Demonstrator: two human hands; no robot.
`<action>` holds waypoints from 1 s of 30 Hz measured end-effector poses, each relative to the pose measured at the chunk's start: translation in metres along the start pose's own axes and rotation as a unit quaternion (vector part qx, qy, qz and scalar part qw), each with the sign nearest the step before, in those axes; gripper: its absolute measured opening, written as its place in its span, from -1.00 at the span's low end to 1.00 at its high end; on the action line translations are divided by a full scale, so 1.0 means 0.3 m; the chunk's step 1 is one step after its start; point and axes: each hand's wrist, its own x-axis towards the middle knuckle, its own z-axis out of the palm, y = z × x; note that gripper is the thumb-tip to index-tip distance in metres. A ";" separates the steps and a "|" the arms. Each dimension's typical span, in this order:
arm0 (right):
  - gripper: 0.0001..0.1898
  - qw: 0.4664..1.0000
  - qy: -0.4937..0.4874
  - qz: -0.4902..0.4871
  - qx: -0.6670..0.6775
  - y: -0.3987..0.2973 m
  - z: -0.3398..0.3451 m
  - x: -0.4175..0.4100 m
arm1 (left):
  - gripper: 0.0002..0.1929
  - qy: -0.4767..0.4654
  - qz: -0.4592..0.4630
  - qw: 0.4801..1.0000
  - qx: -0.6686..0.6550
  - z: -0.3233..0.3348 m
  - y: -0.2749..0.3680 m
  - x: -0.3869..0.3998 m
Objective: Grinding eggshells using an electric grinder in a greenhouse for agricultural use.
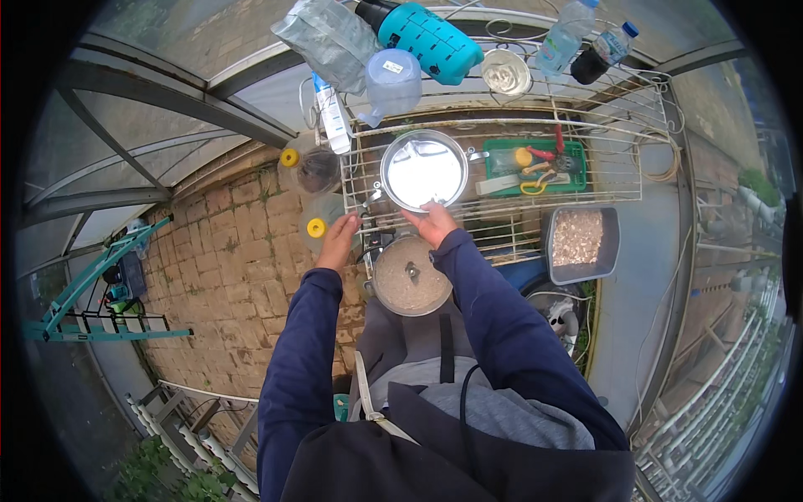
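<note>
A round, shiny metal lid [424,169] with clamps on its rim lies on a white wire rack. My right hand [433,223] holds the near edge of this lid, fingers at the rim. Left of it, my left hand [341,238] is raised beside the rack's edge, its fingers close together; whether they touch a cable or the rack there is hard to tell. Between my forearms stands a round metal container [412,276] of pale brown, powdery material, with a metal knob or shaft at its centre.
A green basket [584,164] of hand tools sits right on the rack [627,132]. A grey tub [613,251] holds light flakes. Behind are a turquoise bottle [430,42], a clear jug [394,81] and drink bottles. Yellow-capped containers [312,166] stand left; a turquoise ladder [100,282] is farther left.
</note>
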 end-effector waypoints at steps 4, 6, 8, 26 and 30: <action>-0.49 0.999 0.041 -0.004 -0.014 0.013 -0.007 0.032 | -0.52 -0.002 -0.047 0.999 -0.007 0.019 -0.077 -0.039; -0.48 0.999 0.049 -0.002 -0.015 0.023 -0.013 0.053 | -0.52 -0.001 -0.053 0.998 -0.018 0.016 -0.125 -0.049; -0.47 0.998 0.057 -0.013 -0.013 0.026 -0.033 0.076 | -0.52 -0.002 -0.062 0.998 -0.022 0.016 -0.153 -0.064; -0.61 0.994 0.056 -0.031 -0.093 -0.007 -0.031 0.027 | -0.53 0.132 -0.192 0.967 -0.104 -0.188 -0.482 -0.419; -0.59 0.992 0.028 -0.018 -0.119 -0.073 -0.027 -0.032 | -0.59 0.195 -0.170 0.966 -0.023 -0.263 -0.674 -0.499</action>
